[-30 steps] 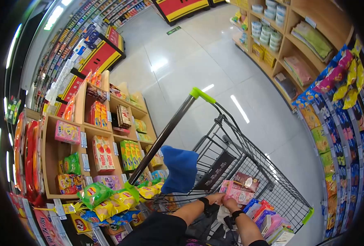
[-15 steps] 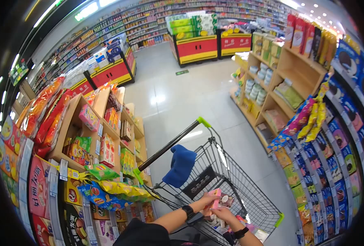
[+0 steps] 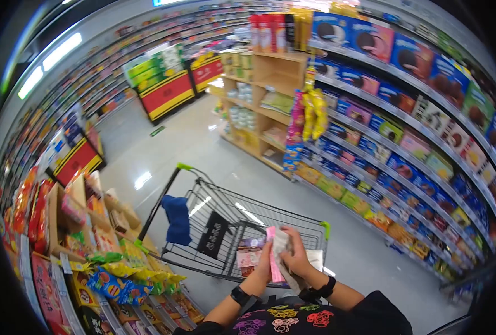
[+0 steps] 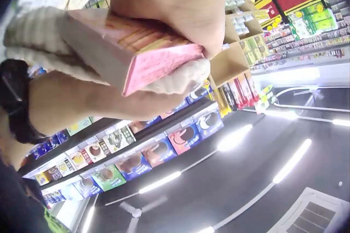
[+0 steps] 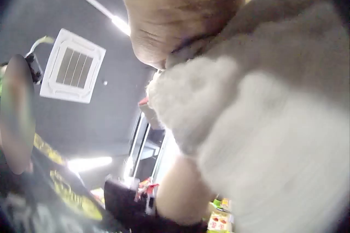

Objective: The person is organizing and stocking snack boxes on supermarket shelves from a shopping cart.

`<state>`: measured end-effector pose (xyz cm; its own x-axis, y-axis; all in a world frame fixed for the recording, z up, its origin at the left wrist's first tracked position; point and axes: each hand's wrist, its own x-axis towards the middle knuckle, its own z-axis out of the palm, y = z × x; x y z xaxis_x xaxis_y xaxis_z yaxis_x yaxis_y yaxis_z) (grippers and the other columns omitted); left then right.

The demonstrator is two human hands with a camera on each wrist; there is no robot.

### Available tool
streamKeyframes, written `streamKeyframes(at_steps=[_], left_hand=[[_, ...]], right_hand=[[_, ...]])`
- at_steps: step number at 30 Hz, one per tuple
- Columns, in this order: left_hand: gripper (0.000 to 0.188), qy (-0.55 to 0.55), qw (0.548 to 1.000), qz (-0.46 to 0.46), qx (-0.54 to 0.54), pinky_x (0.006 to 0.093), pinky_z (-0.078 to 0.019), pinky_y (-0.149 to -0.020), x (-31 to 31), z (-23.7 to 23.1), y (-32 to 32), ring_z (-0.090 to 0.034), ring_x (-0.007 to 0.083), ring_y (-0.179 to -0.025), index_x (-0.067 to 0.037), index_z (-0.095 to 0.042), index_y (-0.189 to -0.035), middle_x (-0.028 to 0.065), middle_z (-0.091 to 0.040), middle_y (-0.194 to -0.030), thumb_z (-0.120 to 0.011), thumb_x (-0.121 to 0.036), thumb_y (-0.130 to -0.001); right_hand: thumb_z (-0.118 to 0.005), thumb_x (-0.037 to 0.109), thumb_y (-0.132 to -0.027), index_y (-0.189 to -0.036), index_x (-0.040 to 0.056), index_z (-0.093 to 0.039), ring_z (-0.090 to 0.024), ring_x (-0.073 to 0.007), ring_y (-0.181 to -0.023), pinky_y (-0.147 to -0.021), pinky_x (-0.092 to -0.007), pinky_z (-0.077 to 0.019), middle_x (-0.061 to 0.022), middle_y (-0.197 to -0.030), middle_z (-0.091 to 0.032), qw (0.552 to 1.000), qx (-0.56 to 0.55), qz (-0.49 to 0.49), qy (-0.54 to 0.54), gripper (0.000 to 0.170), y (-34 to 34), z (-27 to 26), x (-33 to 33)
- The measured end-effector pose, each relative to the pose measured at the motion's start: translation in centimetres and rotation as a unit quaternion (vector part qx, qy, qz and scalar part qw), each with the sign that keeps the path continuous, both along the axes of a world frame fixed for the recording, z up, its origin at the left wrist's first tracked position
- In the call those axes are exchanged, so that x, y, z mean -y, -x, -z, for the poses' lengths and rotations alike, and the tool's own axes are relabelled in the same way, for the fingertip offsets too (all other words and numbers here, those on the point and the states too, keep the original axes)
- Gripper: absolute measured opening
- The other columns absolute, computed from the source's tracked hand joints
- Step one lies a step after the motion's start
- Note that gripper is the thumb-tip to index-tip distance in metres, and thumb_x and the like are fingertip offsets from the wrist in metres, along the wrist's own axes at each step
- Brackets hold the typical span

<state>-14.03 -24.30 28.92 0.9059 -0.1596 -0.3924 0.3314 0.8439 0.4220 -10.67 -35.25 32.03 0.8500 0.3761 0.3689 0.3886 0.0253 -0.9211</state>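
My left hand (image 3: 262, 264) grips a flat pink box (image 3: 273, 257) over the shopping cart (image 3: 234, 204). The left wrist view shows the pink end face of this box (image 4: 161, 68) and pictured layers on its side. A crumpled white cloth (image 3: 282, 245) is in my right hand (image 3: 297, 255), bunched against the box. Thick folds of the white cloth (image 5: 262, 124) fill much of the right wrist view and hide most of the fingers. Several packages (image 3: 249, 258) lie in the cart below, left of my hands.
A blue cloth (image 3: 176, 220) hangs at the cart's handle. Shelves of biscuit boxes (image 3: 410, 145) line the right side, beside a wooden shelf unit (image 3: 281, 81). Snack bags (image 3: 119, 285) and a wooden display (image 3: 55, 223) stand at the left. Promotion stands (image 3: 167, 95) are farther back.
The head view has swung to the right and lifted, showing more biscuit shelves. Both hands have risen with the pink box, now held upright with the white cloth against it.
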Motion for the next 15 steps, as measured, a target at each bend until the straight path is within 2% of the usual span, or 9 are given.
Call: streamKeyframes(at_steps=[2, 3, 5, 7, 8, 9, 12, 13, 15], left_hand=[[0.051, 0.006, 0.997, -0.019, 0.074, 0.0379, -0.039, -0.094, 1.0, -2.2, 0.2, -0.05, 0.0256, -0.108, -0.005, -0.041, -0.125, 0.0122, -0.051, -0.12, -0.035, -0.041, -0.09], [0.051, 0.018, 0.996, -0.011, 0.083, 0.0376, -0.0395, -0.094, 1.4, -3.0, 0.0, -0.051, 0.0255, -0.108, -0.004, -0.041, -0.125, 0.0124, -0.051, -0.12, -0.035, -0.04, -0.09], [0.05, 0.041, 0.994, 0.001, 0.098, 0.0371, -0.0404, -0.093, 2.3, -4.4, -0.4, -0.051, 0.0251, -0.108, -0.002, -0.041, -0.125, 0.013, -0.051, -0.119, -0.036, -0.037, -0.09], [0.047, -0.027, 0.995, 0.025, 0.091, 0.0357, -0.0412, -0.092, 3.6, -6.3, 0.6, -0.051, 0.0248, -0.108, -0.001, -0.041, -0.125, 0.0135, -0.05, -0.12, -0.038, -0.032, -0.089], [0.046, -0.06, 0.994, 0.038, 0.086, 0.035, -0.0416, -0.092, 4.1, -6.8, 1.1, -0.051, 0.0247, -0.109, -0.001, -0.041, -0.125, 0.0137, -0.05, -0.12, -0.039, -0.029, -0.088], [0.049, -0.061, 0.992, 0.078, 0.073, 0.0327, -0.0424, -0.091, 4.0, -6.3, 1.4, -0.051, 0.0231, -0.108, 0.0, -0.04, -0.125, 0.0124, -0.05, -0.12, -0.05, -0.021, -0.082], [0.06, -0.077, 0.954, 0.129, 0.26, 0.0316, -0.0418, -0.092, 5.5, -8.8, 1.5, -0.052, 0.0211, -0.107, 0.001, -0.037, -0.127, 0.011, -0.051, -0.12, -0.059, -0.014, -0.073], [0.064, -0.082, 0.95, 0.137, 0.269, 0.0314, -0.0415, -0.092, 6.0, -8.8, 1.7, -0.052, 0.0202, -0.107, 0.001, -0.035, -0.128, 0.0105, -0.05, -0.12, -0.061, -0.013, -0.071], [0.072, -0.094, 0.939, 0.145, 0.297, 0.0308, -0.0409, -0.092, 6.7, -9.1, 1.5, -0.052, 0.0183, -0.107, 0.001, -0.033, -0.13, 0.0096, -0.05, -0.121, -0.064, -0.011, -0.067]], right_hand=[[-0.054, 0.017, -0.076, -0.126, 0.0003, -0.036, -0.029, -0.0341, -0.125, -0.104, -0.0416, -0.0221, -0.0209, -0.135, -0.03, 0.977, 0.148, -0.039, 0.151, 0.055, 1.4, -1.5, 2.4], [-0.052, 0.023, -0.078, -0.13, -0.0024, -0.031, -0.018, -0.0404, -0.13, -0.106, -0.0481, -0.0135, -0.0231, -0.14, -0.022, 0.98, 0.137, -0.07, 0.127, 0.062, 2.4, -3.1, 3.3], [-0.051, 0.02, -0.078, -0.128, -0.0048, -0.032, -0.016, -0.0414, -0.131, -0.106, -0.049, -0.0129, -0.0233, -0.139, -0.023, 0.965, 0.191, -0.059, 0.17, 0.059, 2.9, -3.7, 5.1], [-0.05, 0.014, -0.077, -0.126, -0.0076, -0.033, -0.016, -0.0442, -0.13, -0.106, -0.0499, -0.0142, -0.0247, -0.138, -0.023, 0.933, 0.275, -0.024, 0.23, 0.057, 3.3, -4.7, 6.7], [-0.049, 0.012, -0.077, -0.126, -0.008, -0.033, -0.016, -0.0449, -0.129, -0.106, -0.0492, -0.0152, -0.0254, -0.138, -0.023, 0.934, 0.271, 0.021, 0.231, 0.056, 3.3, -5.6, 7.3], [-0.049, 0.009, -0.076, -0.125, -0.0084, -0.033, -0.017, -0.0456, -0.129, -0.105, -0.0485, -0.0161, -0.026, -0.138, -0.023, 0.933, 0.264, 0.067, 0.233, 0.055, 3.6, -6.2, 7.9], [-0.049, 0.007, -0.077, -0.124, -0.0087, -0.035, -0.015, -0.0455, -0.129, -0.106, -0.0451, -0.0167, -0.0273, -0.138, -0.02, 0.94, 0.214, 0.136, 0.229, 0.052, 3.8, -5.8, 10.1], [-0.048, 0.009, -0.082, -0.124, -0.0057, -0.037, -0.031, -0.0358, -0.125, -0.101, -0.0384, -0.0275, -0.0252, -0.133, -0.032, 0.966, 0.141, 0.17, 0.137, 0.046, 4.4, -6.6, 10.1], [-0.049, 0.013, -0.086, -0.125, -0.0026, -0.038, -0.043, -0.0264, -0.115, -0.094, -0.0343, -0.0346, -0.0211, -0.124, -0.044, 0.988, 0.007, 0.15, 0.021, 0.044, 5.1, -6.4, 10.7]])
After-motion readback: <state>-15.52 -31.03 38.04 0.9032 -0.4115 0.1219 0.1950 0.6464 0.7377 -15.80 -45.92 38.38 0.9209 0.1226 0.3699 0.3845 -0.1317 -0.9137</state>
